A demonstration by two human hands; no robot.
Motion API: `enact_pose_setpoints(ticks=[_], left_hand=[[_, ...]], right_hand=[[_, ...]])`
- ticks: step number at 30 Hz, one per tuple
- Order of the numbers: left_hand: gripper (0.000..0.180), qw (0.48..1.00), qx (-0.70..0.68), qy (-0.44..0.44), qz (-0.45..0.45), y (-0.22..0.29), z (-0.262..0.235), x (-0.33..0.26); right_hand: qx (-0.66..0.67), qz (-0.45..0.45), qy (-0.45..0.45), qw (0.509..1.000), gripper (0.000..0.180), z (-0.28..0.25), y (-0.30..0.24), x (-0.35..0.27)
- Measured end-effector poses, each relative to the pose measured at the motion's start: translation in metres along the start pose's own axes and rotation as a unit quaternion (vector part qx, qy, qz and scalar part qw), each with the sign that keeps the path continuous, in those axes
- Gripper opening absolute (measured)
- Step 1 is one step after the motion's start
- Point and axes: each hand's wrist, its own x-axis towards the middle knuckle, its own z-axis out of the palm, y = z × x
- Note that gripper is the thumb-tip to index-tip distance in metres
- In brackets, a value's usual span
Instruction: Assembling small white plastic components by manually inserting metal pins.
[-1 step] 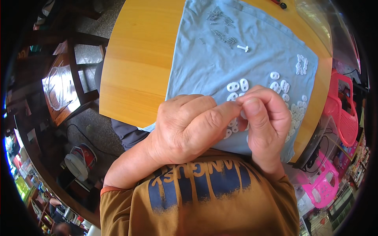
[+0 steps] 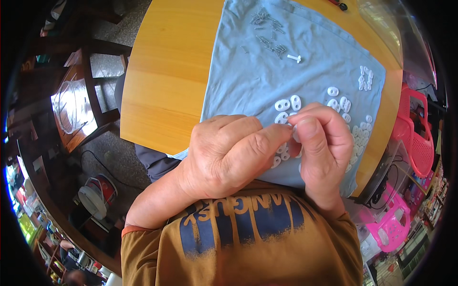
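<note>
My left hand (image 2: 226,152) is closed, its thumb and forefinger reaching to the fingertips of my right hand (image 2: 327,138). Between the two pinches shows a small white plastic piece (image 2: 296,134), mostly covered by my fingers. The right hand's thumb and forefinger are pressed on it. What the left fingertips grip is hidden. Just beyond the hands, white oval pieces with two holes (image 2: 282,105) lie on a light blue cloth (image 2: 248,86). More small white pieces (image 2: 360,136) are heaped to the right of my right hand.
Small metal springs (image 2: 279,50) are scattered at the cloth's far side, beside a white T-shaped piece (image 2: 295,58). Tiny white parts (image 2: 366,78) sit near its right edge. The wooden table (image 2: 167,71) shows at left. Pink plastic chairs (image 2: 420,133) stand to the right.
My fingertips have shifted very slightly, and a little more of the white piece shows between them. Everything else stays in place.
</note>
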Motion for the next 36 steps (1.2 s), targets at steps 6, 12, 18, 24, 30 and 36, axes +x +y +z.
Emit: enact_pose_setpoints(ticks=[6,12,18,24,30,36], left_hand=[[0.023,0.994,-0.05,-0.006,-0.092,0.009,-0.008,0.0],[0.018,0.98,-0.088,-0.006,-0.181,0.011,-0.007,0.001],[0.018,0.982,-0.102,0.0,-0.158,0.01,-0.004,0.001],[0.018,0.991,-0.02,-0.001,-0.13,0.005,-0.013,-0.002],[0.011,0.941,0.148,0.01,-0.305,-0.02,-0.032,-0.008],[0.018,0.916,0.276,-0.056,-0.284,-0.025,-0.033,0.003]], right_hand=[[-0.018,-0.052,0.027,0.998,0.013,-0.001,0.001,0.001],[0.044,0.063,-0.001,0.997,0.016,0.003,-0.006,-0.003],[0.026,0.054,-0.016,0.998,0.011,0.002,-0.005,-0.002],[0.055,-0.001,0.057,0.997,0.012,-0.005,-0.004,-0.002],[0.107,0.018,0.032,0.994,0.013,-0.002,-0.001,0.0],[0.11,0.025,0.037,0.993,0.013,-0.003,-0.003,0.0]])
